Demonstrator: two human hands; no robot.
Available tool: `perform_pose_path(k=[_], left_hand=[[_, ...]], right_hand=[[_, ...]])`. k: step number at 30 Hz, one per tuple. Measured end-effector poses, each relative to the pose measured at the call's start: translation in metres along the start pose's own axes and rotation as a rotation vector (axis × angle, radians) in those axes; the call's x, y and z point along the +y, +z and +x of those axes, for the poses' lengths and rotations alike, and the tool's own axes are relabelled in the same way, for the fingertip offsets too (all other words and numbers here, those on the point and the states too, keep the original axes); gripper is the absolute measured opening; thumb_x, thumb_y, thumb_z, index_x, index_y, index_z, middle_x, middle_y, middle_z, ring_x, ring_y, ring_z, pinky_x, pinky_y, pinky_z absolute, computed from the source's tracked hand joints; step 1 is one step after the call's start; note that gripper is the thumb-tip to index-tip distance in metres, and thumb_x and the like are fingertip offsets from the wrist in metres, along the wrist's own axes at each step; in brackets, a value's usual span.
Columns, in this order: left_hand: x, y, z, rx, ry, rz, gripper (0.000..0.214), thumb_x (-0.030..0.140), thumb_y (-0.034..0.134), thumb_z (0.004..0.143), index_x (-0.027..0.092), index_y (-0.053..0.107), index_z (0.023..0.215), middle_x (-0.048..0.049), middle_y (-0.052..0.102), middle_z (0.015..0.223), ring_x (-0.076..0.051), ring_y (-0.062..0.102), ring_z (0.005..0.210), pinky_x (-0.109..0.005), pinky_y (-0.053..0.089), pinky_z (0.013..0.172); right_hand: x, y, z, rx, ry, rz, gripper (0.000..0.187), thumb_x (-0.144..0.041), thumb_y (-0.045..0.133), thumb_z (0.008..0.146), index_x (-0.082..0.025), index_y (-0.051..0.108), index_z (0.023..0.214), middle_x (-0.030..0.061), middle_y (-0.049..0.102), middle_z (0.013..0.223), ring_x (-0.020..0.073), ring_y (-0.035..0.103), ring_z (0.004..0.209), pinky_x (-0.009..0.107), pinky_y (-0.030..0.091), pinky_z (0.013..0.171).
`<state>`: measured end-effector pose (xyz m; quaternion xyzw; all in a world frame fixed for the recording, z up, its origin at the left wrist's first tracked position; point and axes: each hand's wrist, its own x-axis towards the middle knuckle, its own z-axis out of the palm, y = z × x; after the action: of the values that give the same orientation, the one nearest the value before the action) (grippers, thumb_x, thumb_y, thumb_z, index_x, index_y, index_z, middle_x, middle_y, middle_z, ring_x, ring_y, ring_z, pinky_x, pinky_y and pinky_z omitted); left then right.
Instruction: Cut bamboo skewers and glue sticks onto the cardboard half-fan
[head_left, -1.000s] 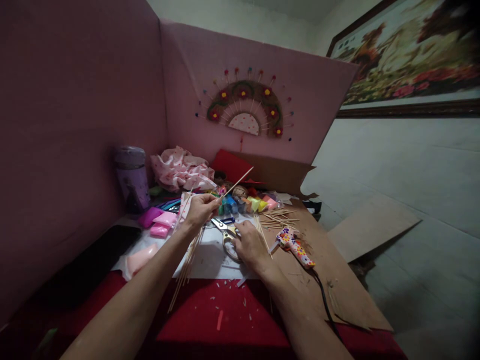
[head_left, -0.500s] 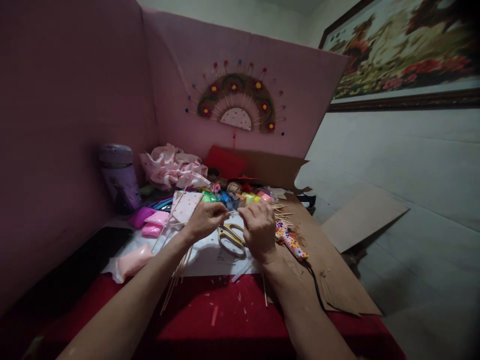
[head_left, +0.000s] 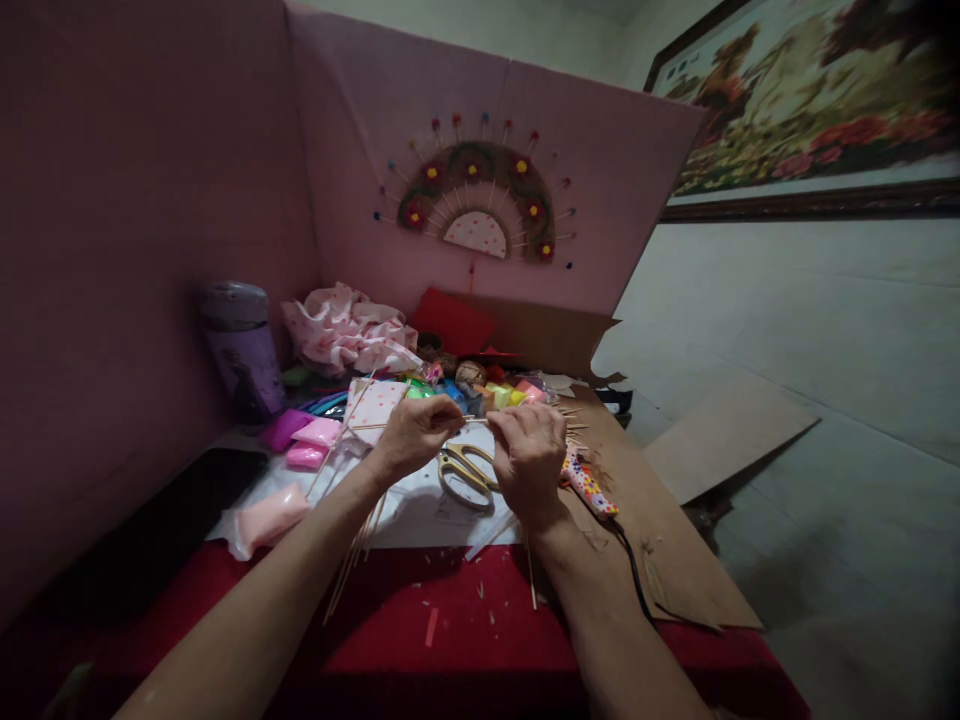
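Note:
A thin wooden stick (head_left: pixel 476 419) spans the gap between my two hands above the table. My left hand (head_left: pixel 415 436) pinches it between thumb and fingertips. My right hand (head_left: pixel 529 457), fingers curled with the back of the hand toward me, grips the stick's other side. Gold-handled scissors (head_left: pixel 448 490) lie on the white sheet just below, their blades hidden by my right hand. Several loose sticks (head_left: pixel 343 572) lie under my left forearm. Beside my right wrist rests a flower-patterned glue gun (head_left: pixel 594 490) with a black cord.
Pink clay packets (head_left: pixel 264 518) lie at left near a purple tumbler (head_left: pixel 244 350) and crumpled dotted cloth (head_left: pixel 349 328). Brown cardboard (head_left: pixel 675 560) covers the table's right side. A fan-shaped decoration (head_left: pixel 461 160) hangs on the pink panel behind. Red cloth (head_left: pixel 390 640) runs along the front.
My right hand has shifted slightly right, so a little more of the stick shows between my hands. The left hand has risen a little. The view has moved slightly.

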<state>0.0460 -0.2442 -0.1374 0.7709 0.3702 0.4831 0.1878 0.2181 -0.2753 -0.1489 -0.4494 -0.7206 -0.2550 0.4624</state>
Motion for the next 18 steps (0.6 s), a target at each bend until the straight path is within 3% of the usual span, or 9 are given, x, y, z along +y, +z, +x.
perform_pose_path(k=[9, 18], left_hand=[[0.0008, 0.0002, -0.0003, 0.031, 0.059, 0.145, 0.010, 0.025, 0.060, 0.075, 0.017, 0.063, 0.069, 0.0014, 0.057, 0.059, -0.009, 0.045, 0.053, -0.020, 0.031, 0.053], [0.0020, 0.0004, -0.0007, 0.039, 0.112, 0.220, 0.008, 0.021, 0.059, 0.076, 0.018, 0.062, 0.070, -0.0009, 0.062, 0.065, -0.011, 0.050, 0.059, -0.021, 0.034, 0.058]], right_hand=[[-0.0016, -0.0004, 0.0000, 0.001, 0.014, -0.026, 0.014, -0.019, 0.052, 0.087, -0.020, 0.066, 0.085, 0.0042, 0.066, 0.085, 0.0202, 0.051, 0.087, 0.036, 0.032, 0.089], [-0.0004, 0.0005, -0.0021, 0.024, 0.025, -0.005, 0.016, -0.017, 0.052, 0.086, -0.022, 0.067, 0.081, 0.0029, 0.066, 0.084, 0.0198, 0.053, 0.089, 0.037, 0.031, 0.089]])
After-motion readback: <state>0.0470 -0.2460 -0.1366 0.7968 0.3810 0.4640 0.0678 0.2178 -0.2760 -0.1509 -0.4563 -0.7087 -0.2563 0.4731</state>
